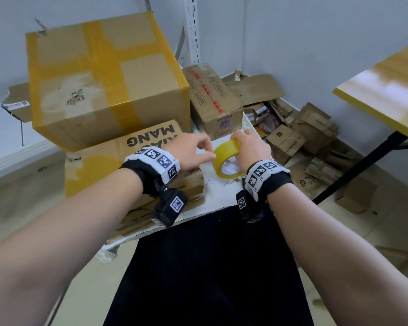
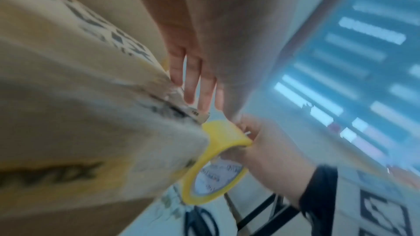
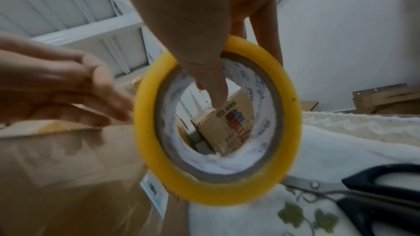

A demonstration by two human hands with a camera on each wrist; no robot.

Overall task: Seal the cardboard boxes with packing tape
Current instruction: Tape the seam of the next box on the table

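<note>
A yellow roll of packing tape (image 1: pixel 226 158) (image 2: pixel 216 161) (image 3: pixel 218 119) stands on edge in my right hand (image 1: pixel 250 147), thumb through the core and fingers over the outer rim. My left hand (image 1: pixel 193 151) (image 3: pixel 75 87) reaches toward the roll's left side with fingers extended, fingertips at or just short of its rim. Below the hands lies a flat cardboard box (image 1: pixel 99 170) printed with black letters, partly covered with yellow tape. A large taped box (image 1: pixel 104 78) sits stacked behind it.
Black-handled scissors (image 3: pixel 368 196) lie on the white leaf-patterned cloth (image 1: pixel 219 191) to the right of the roll. A smaller printed box (image 1: pixel 212 100) stands behind. Many small boxes and flattened cardboard (image 1: pixel 304 135) litter the floor at right, beside a yellow-topped table (image 1: pixel 391 90).
</note>
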